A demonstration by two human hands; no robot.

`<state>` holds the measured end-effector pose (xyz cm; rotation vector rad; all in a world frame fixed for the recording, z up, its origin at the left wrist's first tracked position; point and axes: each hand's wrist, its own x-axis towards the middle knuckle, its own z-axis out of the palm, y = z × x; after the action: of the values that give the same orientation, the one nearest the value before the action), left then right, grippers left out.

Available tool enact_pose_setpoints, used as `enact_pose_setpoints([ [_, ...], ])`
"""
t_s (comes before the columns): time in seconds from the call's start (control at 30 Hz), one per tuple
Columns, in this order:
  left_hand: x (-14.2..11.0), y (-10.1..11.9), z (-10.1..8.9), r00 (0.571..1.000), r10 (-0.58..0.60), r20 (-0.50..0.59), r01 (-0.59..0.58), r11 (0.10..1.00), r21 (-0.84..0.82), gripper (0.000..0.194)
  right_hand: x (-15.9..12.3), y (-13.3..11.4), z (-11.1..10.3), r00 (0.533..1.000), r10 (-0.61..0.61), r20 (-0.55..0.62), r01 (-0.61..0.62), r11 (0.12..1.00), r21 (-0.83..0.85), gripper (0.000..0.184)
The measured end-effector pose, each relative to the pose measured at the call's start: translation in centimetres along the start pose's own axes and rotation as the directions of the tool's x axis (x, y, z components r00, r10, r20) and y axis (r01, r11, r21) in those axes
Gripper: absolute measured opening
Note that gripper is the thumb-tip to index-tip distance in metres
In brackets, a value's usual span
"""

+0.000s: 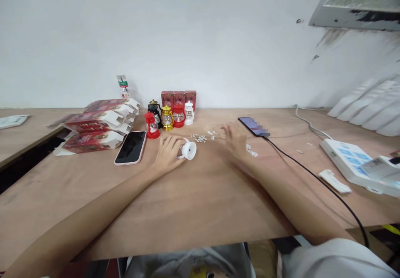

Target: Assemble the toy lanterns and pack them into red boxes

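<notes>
My left hand is wrapped round a small white lantern lying tilted on the table, its round base turned to the right. My right hand hovers over the table to the right of it, smeared by motion, so I cannot see whether anything is between the fingers. Between the hands, a little farther back, lies a scatter of small round silvery pieces. Small white bits lie beside my right hand. Behind my left hand stand several small lanterns, among them a red one, a gold one and a white one.
A pink-edged phone lies left of my left hand, before stacked red cartons. Three red boxes stand near the wall. Right are a phone on a black cable and a white power strip.
</notes>
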<state>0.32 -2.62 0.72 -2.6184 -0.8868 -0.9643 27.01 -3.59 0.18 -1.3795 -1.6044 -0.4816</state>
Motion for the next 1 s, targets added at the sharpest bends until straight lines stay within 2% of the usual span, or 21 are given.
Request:
enact_pose_setpoints([
  [0.07,0.0,0.0,0.0,1.0,0.007,0.021,-0.007,1.0,-0.004,0.027,0.8,2.3,-1.0,0.971,0.226,0.073,-0.205,0.953,-0.222,0.034],
  [0.17,0.0,0.0,-0.1,1.0,0.017,0.025,-0.017,1.0,-0.002,0.027,1.3,4.5,-2.3,0.849,0.506,0.149,-0.39,0.792,-0.47,0.03],
  [0.27,0.0,0.0,0.0,1.0,0.015,0.013,-0.015,1.0,-0.001,0.025,1.3,5.4,-3.0,0.731,0.646,0.22,-0.463,0.706,-0.536,0.035],
  [0.33,0.1,0.0,0.1,1.0,0.019,0.001,-0.019,1.0,0.0,0.024,1.2,5.5,-3.0,0.699,0.67,0.251,-0.481,0.699,-0.528,0.035],
  [0.47,0.1,0.0,0.1,0.999,0.038,-0.029,-0.038,0.999,0.005,0.023,1.1,5.4,-2.8,0.69,0.674,0.264,-0.502,0.708,-0.497,0.033],
  [0.6,0.1,0.1,0.0,0.999,0.038,0.007,-0.038,0.999,0.0,0.025,0.9,5.7,-2.6,0.68,0.693,0.241,-0.547,0.698,-0.463,0.032],
  [0.77,0.1,0.1,-0.1,1.0,0.015,0.026,-0.014,1.0,-0.011,0.025,0.6,6.0,-2.4,0.696,0.694,0.185,-0.569,0.69,-0.448,0.037],
  [1.0,0.1,0.1,0.0,0.999,-0.002,0.035,0.002,1.0,-0.01,0.025,0.5,6.4,-1.8,0.709,0.69,0.147,-0.613,0.706,-0.355,0.036],
])
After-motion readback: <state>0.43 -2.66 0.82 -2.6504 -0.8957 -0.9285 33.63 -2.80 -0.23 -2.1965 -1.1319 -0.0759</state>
